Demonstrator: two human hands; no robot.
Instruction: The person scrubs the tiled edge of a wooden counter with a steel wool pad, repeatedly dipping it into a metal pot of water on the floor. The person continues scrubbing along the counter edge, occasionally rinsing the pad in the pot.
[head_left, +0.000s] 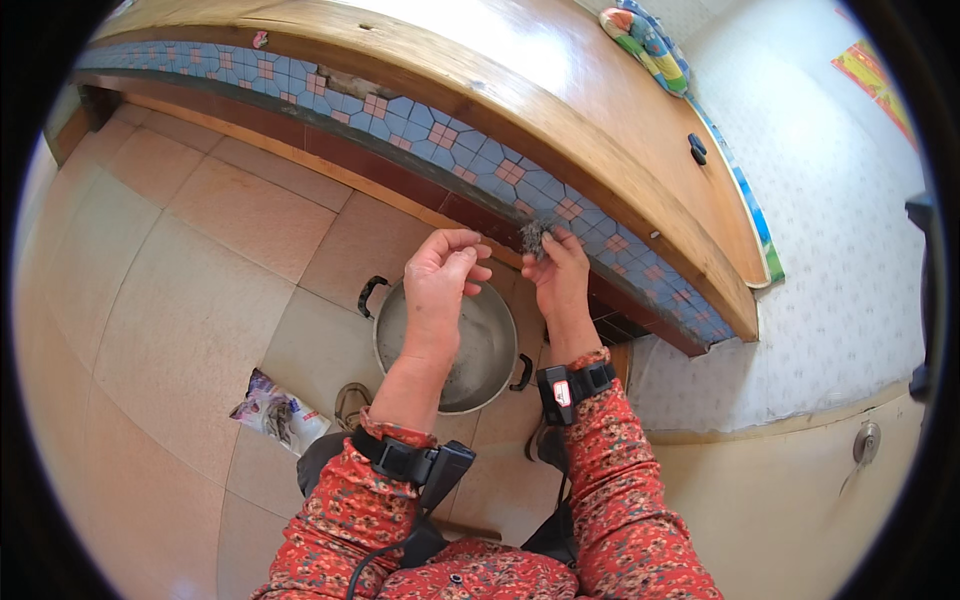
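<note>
My right hand (561, 277) pinches a grey fuzzy tuft of fibre (537, 237) between thumb and fingers; its exact material is unclear. To the left of it, my left hand (441, 274) hovers with curled fingers, the thumb near the index finger. Whether a thin strand is between those fingertips cannot be seen. Below both hands, a wide metal pot (487, 337) with two black handles stands on the tiled floor. Small dark specks show on its inside, and my left forearm hides part of it.
A printed plastic bag (281, 412) lies on the floor beside my left shoe (351, 405). Ahead runs a raised wooden platform edge (480, 82) above blue and pink tiles (442, 135). A folded patterned cloth (649, 45) and a small dark object (697, 148) rest on the platform.
</note>
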